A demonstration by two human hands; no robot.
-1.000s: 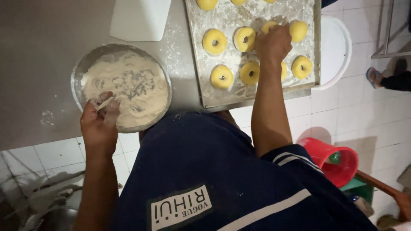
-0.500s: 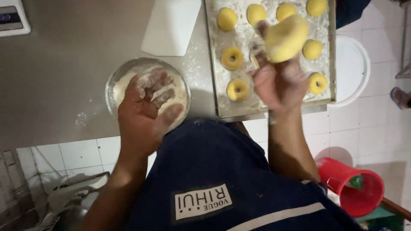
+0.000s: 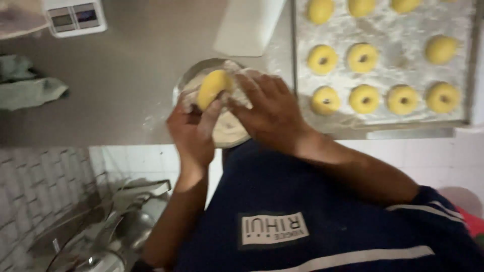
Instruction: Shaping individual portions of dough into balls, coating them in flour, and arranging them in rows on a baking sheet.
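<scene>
— Yellow round dough piece, where is it?
— I see it over the floured metal bowl on the grey tabletop, my left hand grip closed around it, right hand spread open, fingertips touching.

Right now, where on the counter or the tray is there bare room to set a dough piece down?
The grey counter lies bare between the scale, cloth and flour bowl. The tray has a floured gap mid-right. Crowded: over the bowl, where both hands hold the dough piece.
</scene>
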